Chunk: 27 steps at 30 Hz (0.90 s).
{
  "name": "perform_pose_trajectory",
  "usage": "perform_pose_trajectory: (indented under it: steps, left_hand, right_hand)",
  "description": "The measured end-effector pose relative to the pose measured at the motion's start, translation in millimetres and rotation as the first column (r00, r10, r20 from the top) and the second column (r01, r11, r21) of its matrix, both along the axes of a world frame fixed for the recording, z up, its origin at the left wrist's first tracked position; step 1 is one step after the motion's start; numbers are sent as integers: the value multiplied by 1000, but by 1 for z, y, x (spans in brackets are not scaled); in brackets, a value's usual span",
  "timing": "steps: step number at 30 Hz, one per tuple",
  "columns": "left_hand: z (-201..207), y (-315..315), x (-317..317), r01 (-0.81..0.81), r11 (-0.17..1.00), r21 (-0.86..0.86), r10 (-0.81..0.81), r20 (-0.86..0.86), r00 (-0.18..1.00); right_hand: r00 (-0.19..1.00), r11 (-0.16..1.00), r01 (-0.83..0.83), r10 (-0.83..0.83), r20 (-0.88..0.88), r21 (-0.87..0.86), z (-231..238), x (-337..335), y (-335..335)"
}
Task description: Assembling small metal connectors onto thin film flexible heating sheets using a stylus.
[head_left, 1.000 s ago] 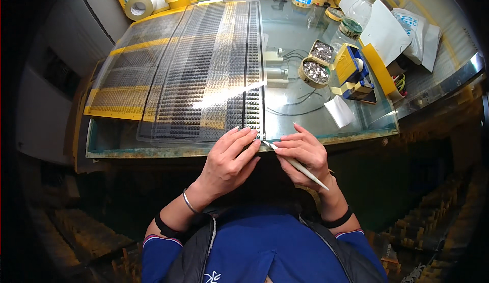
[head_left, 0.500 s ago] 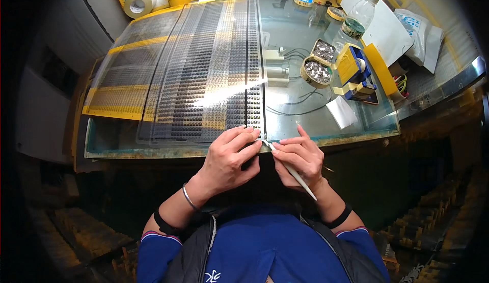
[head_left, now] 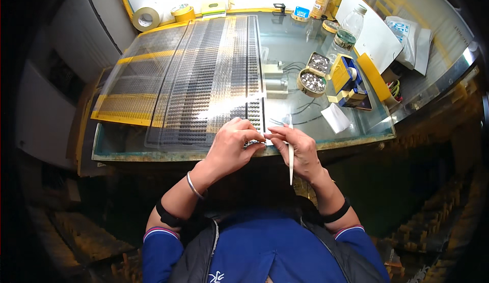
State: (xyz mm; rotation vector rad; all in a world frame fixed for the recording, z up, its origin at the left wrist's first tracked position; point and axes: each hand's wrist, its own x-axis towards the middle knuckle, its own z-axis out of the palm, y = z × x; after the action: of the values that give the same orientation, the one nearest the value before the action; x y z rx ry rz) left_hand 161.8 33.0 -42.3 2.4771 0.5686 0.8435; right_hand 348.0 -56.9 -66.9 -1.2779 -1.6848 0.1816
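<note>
My right hand (head_left: 300, 150) is closed, with a slim white tapered stick (head_left: 291, 164) held between its fingers, one end pointing toward me. Its thumb and index fingertip meet the fingertips of my left hand (head_left: 233, 143) at the bench's near edge. The left hand is closed in a pinch; whatever is between its fingertips is too small to make out. Beneath and beyond the left hand lies a clear sheet (head_left: 204, 79) covered in rows of small dark marks, its right border strip (head_left: 254, 87) running down to my fingers.
On the glass-topped bench (head_left: 351, 137) stand two tins of small bits (head_left: 312, 82), a blue-and-yellow tape dispenser (head_left: 351, 87), folded white paper (head_left: 335, 118) and a clear bottle (head_left: 352, 23). Tape rolls (head_left: 146, 19) sit at the back left. Thin cables (head_left: 293, 69) trail across the glass.
The white stick has swung from slanting with its tip at my left fingers to nearly upright in my right hand. Both hands' fingertips now meet. The whole view has shifted slightly.
</note>
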Motion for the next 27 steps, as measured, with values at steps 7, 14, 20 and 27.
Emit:
perform_pose_trajectory:
  steps: [7, 14, 20, 27]
  left_hand:
    - [0, 1, 7, 91, 992, 91, -83, -84, 993]
    - [-4, -2, 11, 115, 979, 170, -89, -157, 984]
    - [-13, -2, 13, 36, 986, 163, -24, -72, 997]
    - [-15, -14, -8, -28, 997, -67, 34, 94, 995]
  right_hand:
    - [998, 1000, 6, -5, 58, -25, -1, 2, -1]
    - [998, 998, 55, -55, 29, -18, -2, -3, 0]
    - [996, 991, 88, -90, -10, -98, 0, -7, -1]
    - [989, 990, 51, -67, -128, -128, -5, -8, -3]
